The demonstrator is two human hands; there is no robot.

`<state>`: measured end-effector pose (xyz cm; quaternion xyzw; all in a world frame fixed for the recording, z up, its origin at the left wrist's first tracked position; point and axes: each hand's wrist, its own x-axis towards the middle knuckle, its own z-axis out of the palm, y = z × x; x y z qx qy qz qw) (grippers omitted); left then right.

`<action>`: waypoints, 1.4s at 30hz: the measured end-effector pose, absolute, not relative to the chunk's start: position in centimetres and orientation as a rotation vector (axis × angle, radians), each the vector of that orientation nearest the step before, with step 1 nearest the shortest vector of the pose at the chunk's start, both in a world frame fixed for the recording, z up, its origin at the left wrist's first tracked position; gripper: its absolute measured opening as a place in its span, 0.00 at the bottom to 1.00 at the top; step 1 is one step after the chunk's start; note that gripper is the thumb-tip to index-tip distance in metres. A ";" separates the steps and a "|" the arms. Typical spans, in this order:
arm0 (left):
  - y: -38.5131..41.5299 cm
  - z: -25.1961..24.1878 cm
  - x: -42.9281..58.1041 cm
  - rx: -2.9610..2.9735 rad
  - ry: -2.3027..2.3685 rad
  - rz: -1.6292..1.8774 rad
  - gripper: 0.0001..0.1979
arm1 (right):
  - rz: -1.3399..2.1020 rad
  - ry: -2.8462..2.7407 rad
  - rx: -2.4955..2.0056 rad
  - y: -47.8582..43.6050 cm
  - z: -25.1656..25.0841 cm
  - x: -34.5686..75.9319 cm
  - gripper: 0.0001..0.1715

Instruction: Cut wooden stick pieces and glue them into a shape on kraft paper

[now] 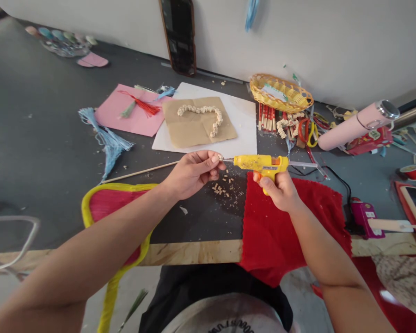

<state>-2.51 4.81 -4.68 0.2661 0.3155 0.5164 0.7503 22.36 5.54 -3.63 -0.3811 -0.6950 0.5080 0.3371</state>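
Observation:
My left hand [198, 170] is closed, with thumb and fingertips pinching a small pale wooden piece [221, 158]. A thin wooden stick [142, 172] runs up to that hand from the left; whether the fingers also grip it I cannot tell. In my right hand [280, 190] is a yellow glue gun [260, 163], held by its handle, with a clear glue stick [305, 164] jutting from the back. The nozzle points left and meets or nearly meets the piece. Below lie several cut wooden bits [220, 189]. Beyond, a curved chain of pale pieces [203, 110] rests on brown paper [180, 132].
Red cloth [273, 222] hangs over the table edge. A yellow-rimmed red fan shape [118, 199], blue tassel [109, 145] and pink paper [114, 115] lie left. Rightward are a yellow basket [280, 92], scissors [312, 134], pink flask [357, 125] and black cord [343, 182].

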 end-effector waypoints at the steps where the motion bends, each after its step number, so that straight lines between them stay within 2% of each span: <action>1: 4.8 -4.7 -2.5 0.588 0.693 1.133 0.10 | 1.344 -1.786 -0.993 5.6 -3.7 22.4 0.18; 13: 4.9 -4.8 -2.6 0.621 0.694 1.159 0.10 | 1.257 -1.473 -1.315 8.8 -5.3 24.5 0.18; 18: 4.9 -4.8 -2.6 0.621 0.692 1.165 0.09 | 1.244 -1.424 -1.284 9.2 -5.4 24.6 0.18; 22: 4.9 -4.9 -2.6 0.619 0.691 1.176 0.08 | 1.299 -1.453 -1.386 9.1 -5.3 24.3 0.25; 24: 4.9 -4.9 -2.6 0.619 0.692 1.175 0.09 | 1.159 -1.560 -1.518 9.2 -5.1 24.6 0.28; 27: 4.9 -4.7 -2.6 0.620 0.700 1.175 0.09 | 0.727 -1.823 -1.690 9.6 -4.8 25.6 0.30; 30: 4.9 -4.5 -2.5 0.620 0.715 1.178 0.08 | 0.302 -1.956 -1.771 9.9 -4.3 26.5 0.26; 33: 4.9 -4.5 -2.5 0.619 0.730 1.179 0.08 | 0.028 -1.995 -1.559 9.2 -4.0 25.9 0.16; 36: 4.9 -4.6 -2.5 0.616 0.737 1.177 0.08 | 0.047 -2.094 -1.126 7.5 -4.1 23.5 0.08; 39: 4.9 -4.7 -2.5 0.616 0.737 1.180 0.09 | 0.196 -2.337 -0.847 5.6 -4.9 20.4 0.10; 42: 4.9 -4.7 -2.5 0.619 0.735 1.178 0.11 | 0.111 -2.494 -0.855 4.8 -5.9 18.3 0.11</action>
